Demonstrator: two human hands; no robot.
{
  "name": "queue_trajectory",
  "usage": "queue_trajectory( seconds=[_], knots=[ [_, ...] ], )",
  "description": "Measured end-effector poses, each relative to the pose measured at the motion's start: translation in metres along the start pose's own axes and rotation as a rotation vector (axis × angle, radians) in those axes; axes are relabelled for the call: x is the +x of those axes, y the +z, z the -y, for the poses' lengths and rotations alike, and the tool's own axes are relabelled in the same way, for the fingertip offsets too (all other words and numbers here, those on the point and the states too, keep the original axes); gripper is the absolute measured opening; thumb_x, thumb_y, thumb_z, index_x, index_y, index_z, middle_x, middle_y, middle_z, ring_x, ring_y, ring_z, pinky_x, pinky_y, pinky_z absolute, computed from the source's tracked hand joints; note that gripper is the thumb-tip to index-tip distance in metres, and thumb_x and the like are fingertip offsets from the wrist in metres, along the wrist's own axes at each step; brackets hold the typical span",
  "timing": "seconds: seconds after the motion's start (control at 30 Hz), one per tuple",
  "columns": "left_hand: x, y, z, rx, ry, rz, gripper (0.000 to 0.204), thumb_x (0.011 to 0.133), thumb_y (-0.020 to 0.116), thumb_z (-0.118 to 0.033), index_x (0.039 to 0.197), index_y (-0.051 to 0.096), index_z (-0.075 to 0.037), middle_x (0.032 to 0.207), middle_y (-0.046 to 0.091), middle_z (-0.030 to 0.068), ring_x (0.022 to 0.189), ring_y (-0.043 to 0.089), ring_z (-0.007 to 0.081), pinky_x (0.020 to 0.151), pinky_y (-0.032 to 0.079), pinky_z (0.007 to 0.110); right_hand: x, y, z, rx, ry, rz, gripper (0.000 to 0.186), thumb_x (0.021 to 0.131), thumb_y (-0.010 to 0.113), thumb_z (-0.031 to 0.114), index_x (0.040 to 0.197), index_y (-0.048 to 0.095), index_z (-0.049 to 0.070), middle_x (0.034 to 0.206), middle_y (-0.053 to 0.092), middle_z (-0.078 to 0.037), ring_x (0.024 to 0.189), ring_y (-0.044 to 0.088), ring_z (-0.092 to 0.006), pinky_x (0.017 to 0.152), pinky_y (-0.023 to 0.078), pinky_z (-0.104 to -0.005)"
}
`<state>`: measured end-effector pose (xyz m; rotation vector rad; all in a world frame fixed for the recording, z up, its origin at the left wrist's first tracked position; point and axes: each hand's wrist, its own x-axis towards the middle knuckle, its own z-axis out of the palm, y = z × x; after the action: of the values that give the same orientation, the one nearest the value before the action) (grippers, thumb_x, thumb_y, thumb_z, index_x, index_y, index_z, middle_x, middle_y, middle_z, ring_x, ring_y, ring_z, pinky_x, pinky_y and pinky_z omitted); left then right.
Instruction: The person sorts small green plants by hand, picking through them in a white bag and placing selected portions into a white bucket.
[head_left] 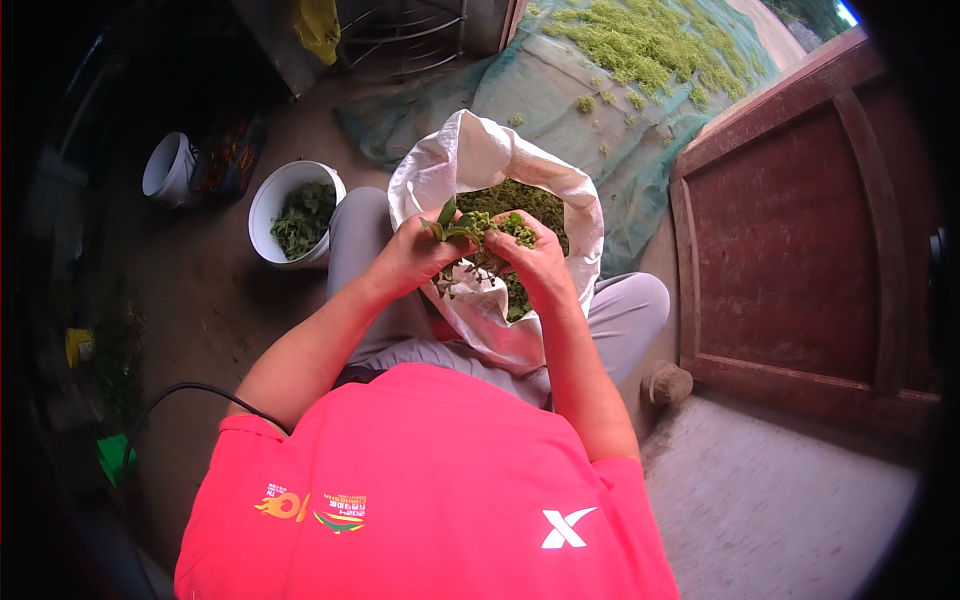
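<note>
My left hand (418,250) is closed round a leafy green sprig (455,225) above an open white woven sack (420,160) between my legs. My right hand (530,255) grips a cluster of small green buds or berries (515,225) from the same bunch, its thumb and fingers pinched on it. Stems hang below both hands. Inside the sack lies a mass of fine green plant material (525,200); how deep it goes is hidden.
Left are white buckets (262,225) (160,165), one holding green leaves, plus small yellow (78,347) and green (113,458) containers. Behind, green netting (480,100) bears scattered plant clusters, near a metal rack (400,40) and hanging yellow bag (315,30). A wooden door (785,250) stands right.
</note>
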<state>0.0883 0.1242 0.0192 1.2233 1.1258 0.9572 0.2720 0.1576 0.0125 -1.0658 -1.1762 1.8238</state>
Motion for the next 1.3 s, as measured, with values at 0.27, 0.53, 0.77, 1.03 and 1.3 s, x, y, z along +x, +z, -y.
queue_trajectory(
  seconds=[0.27,0.53,0.77,1.03,1.3],
  knots=[
    [-0.001,0.001,-0.002,0.193,0.171,0.074,0.018,0.084,0.064,-0.003,0.101,0.058,-0.001,0.088,0.062,0.0016,0.081,0.054,0.0081,0.073,0.047,0.026,-0.001,0.005,-0.006,0.335,0.092,-0.061,0.015,0.081,0.067,0.016,0.089,0.065,0.003,0.075,0.063,0.000,0.061,0.056,-0.0068,0.052,0.043,-0.0199],
    [0.000,-0.002,0.008,0.370,0.440,-0.097,0.007,0.086,0.063,-0.006,0.090,0.057,-0.004,0.078,0.054,-0.0006,0.073,0.049,0.0081,0.065,0.041,0.025,-0.005,0.018,-0.004,0.629,0.230,-0.057,0.013,0.084,0.065,0.019,0.084,0.064,0.006,0.070,0.059,0.000,0.051,0.050,-0.0080,0.042,0.037,-0.0203],
    [-0.007,0.006,-0.009,0.078,0.235,-0.164,0.011,0.088,0.064,-0.013,0.091,0.059,-0.003,0.079,0.057,-0.0003,0.072,0.051,0.0080,0.065,0.043,0.025,-0.004,0.019,0.005,0.435,0.131,-0.013,0.016,0.085,0.065,0.021,0.088,0.064,0.005,0.072,0.060,0.000,0.053,0.052,-0.0078,0.044,0.039,-0.0207],
    [-0.008,-0.002,-0.014,-0.075,0.055,-0.111,0.021,0.087,0.064,-0.016,0.101,0.064,-0.001,0.092,0.064,0.0013,0.084,0.057,0.0085,0.075,0.047,0.024,-0.015,0.024,-0.003,0.305,-0.012,-0.041,0.016,0.088,0.063,0.022,0.092,0.064,0.006,0.076,0.060,0.002,0.058,0.052,-0.0048,0.047,0.040,-0.0202],
    [-0.007,-0.004,-0.015,-0.242,-0.136,-0.017,0.021,0.082,0.061,-0.010,0.100,0.064,0.001,0.090,0.065,0.0023,0.080,0.059,0.0097,0.073,0.048,0.025,-0.011,0.005,0.000,0.175,0.031,0.027,0.015,0.086,0.065,0.019,0.090,0.064,0.005,0.072,0.059,0.002,0.057,0.051,-0.0050,0.051,0.041,-0.0210]
  ],
)
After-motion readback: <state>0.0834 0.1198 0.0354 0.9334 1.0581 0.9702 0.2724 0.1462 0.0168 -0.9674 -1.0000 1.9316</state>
